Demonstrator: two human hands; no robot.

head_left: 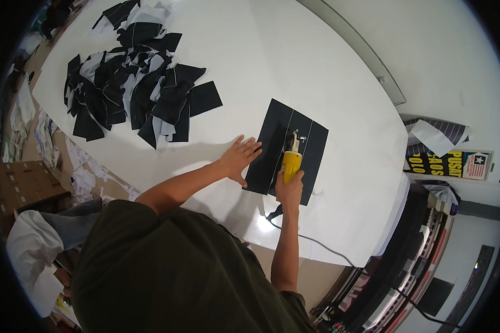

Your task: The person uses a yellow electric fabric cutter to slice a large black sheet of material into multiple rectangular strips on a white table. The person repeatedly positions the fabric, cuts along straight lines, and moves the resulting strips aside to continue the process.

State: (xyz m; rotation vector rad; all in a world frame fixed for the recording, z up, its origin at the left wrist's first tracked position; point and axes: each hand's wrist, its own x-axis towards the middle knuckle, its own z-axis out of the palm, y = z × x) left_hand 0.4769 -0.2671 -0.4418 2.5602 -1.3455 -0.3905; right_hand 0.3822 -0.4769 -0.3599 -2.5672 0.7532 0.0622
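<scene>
While the right hand (290,188) wraps its fingers around the yellow cutter (291,162), the tool's metal head points away from them over the black cloth (272,130), which lies beneath and ahead of those fingers. To their left, the left hand (236,163) holds nothing, its fingers spread wide, tips at the cloth's left edge. Behind the right fingers, a dark cord (329,247) trails rightward. Beyond the left fingertips, farther up the white table (244,50), sits a heap (141,89) of black and grey pieces.
</scene>
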